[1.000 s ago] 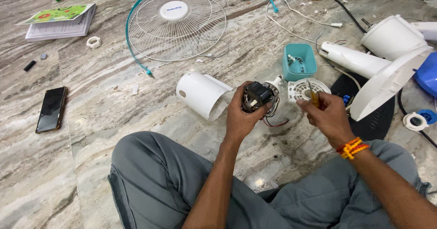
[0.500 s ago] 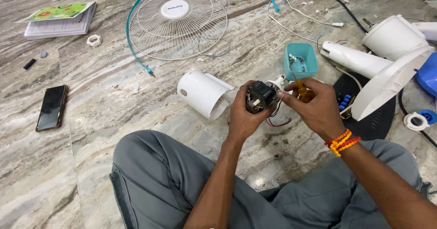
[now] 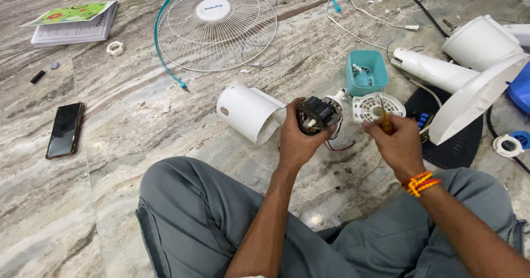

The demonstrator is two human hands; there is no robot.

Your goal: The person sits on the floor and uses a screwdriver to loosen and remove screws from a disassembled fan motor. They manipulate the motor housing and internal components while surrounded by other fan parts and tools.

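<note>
Marble floor point(image 3: 138, 123), veined grey, is carrying a dismantled fan around a seated person in grey trousers.

Item 1: left hand point(image 3: 295, 140) is gripping a small dark fan motor point(image 3: 316, 115), fingers wrapped closed around its body, held above the floor at the scene's centre. Loose wires point(image 3: 339, 144) are hanging from it at 5 o'clock.

Item 2: right hand point(image 3: 398, 145), at 3 o'clock of the motor, is pinching a yellow-handled screwdriver point(image 3: 385, 117), fingers closed on the handle, shaft pointing up and away.

Item 3: white cylindrical housing point(image 3: 249, 112) is lying at 9 o'clock of the motor; white vented cover point(image 3: 377, 106) at 2 o'clock; teal tub point(image 3: 366, 71) of small parts beyond it; wire grille point(image 3: 215, 27) at 11 o'clock; black phone point(image 3: 64, 129) far off at 9 o'clock.

Risk, as judged: the dangling wires could be snagging or pulling loose if the motor gets turned carelessly; the screwdriver tip could be slipping toward the left hand's fingers, since the motor is held unsupported in the air.

Change: half a second earlier the right hand was pressed close against the motor; it is now drawn back, standing apart from it, while the left hand's grip is staying the same.
</note>
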